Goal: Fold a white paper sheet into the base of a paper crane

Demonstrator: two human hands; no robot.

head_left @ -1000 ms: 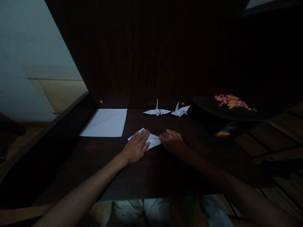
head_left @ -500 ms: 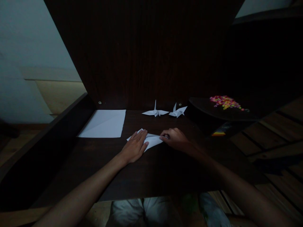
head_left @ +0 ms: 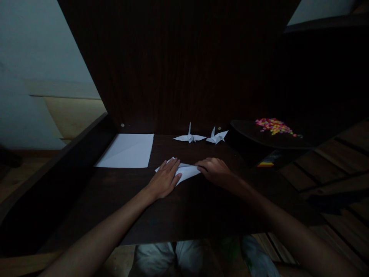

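A folded piece of white paper (head_left: 187,173) lies on the dark tabletop, with a pointed end toward the right. My left hand (head_left: 165,177) rests flat across its left part, fingers stretched out, pressing from above and hiding some of the folds. At the pointed right end, my right hand (head_left: 215,169) has its thumb and curled fingers closed on the paper's tip. Behind my hands stand two white paper cranes, one with spread wings (head_left: 189,137) and another angled to the right (head_left: 217,137).
White paper sheets (head_left: 127,151) lie at the left beside a raised side panel (head_left: 66,161). A dark upright board (head_left: 178,69) closes off the back. On a curved shelf (head_left: 245,130) to the right is a heap of small colourful pieces (head_left: 273,125).
My right hand's fingers have shifted slightly at the paper's tip, closing the gap seen between thumb and finger. My left hand and the paper stay in place.
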